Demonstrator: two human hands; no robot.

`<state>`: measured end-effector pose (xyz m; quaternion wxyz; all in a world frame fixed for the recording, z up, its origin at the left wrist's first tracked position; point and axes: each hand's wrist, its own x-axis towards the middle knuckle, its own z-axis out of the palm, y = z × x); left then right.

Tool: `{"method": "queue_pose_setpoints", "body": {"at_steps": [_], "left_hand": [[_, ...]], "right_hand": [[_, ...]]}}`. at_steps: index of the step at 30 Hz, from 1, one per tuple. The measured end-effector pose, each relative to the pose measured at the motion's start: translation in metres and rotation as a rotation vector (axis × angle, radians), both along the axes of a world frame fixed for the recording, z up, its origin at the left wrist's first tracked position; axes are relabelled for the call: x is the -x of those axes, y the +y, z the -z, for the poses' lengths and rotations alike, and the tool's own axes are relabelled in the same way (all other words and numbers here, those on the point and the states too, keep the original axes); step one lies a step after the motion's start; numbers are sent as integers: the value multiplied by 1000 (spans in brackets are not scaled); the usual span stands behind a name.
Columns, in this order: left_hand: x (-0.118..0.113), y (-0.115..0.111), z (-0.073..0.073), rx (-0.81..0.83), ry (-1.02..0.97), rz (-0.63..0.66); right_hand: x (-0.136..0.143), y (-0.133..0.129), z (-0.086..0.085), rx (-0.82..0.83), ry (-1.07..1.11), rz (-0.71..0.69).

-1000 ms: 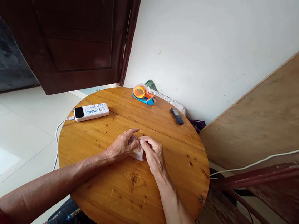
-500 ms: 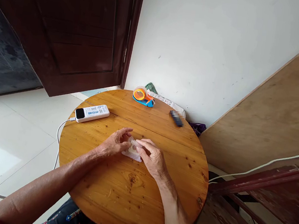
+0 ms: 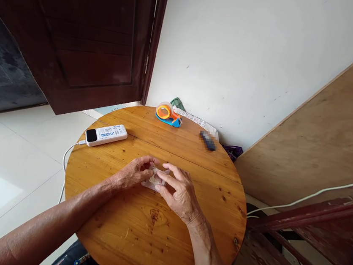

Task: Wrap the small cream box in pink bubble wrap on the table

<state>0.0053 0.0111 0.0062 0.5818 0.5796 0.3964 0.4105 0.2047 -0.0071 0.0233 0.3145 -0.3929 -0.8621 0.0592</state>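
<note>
A small clear plastic packet (image 3: 155, 181) lies near the middle of the round wooden table (image 3: 151, 240). On its left side, my left hand (image 3: 135, 173) pinches the packet's edge between thumb and fingers. My right hand (image 3: 180, 191) is at the packet's right side, with its fingers apart and its fingertips touching the plastic. What lies inside the packet is too small to make out.
A white device (image 3: 107, 135) with a cable lies at the table's left. An orange and blue tape dispenser (image 3: 168, 115) stands at the back edge, with a dark blurred object (image 3: 208, 140) to its right. Behind are a wall and a dark door (image 3: 93, 46).
The fingers of my right hand have spread apart and the thumb has moved lower along the packet. My left fingers have curled over the packet's upper left. The view has shifted slightly.
</note>
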Motion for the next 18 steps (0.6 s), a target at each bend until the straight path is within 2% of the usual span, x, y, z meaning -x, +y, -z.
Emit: {"method": "queue_pose_setpoints", "body": {"at_steps": [5, 10, 14, 18], "left_hand": [[0, -1, 1, 6, 66, -16], [1, 0, 4, -88, 139, -24], [1, 1, 3, -275, 210, -64], [1, 1, 1, -274, 216, -36]], "right_hand": [[3, -1, 2, -93, 8, -2], [6, -1, 4, -117, 38, -13], [7, -1, 5, -102, 68, -24], [4, -2, 4, -3, 71, -15]]}}
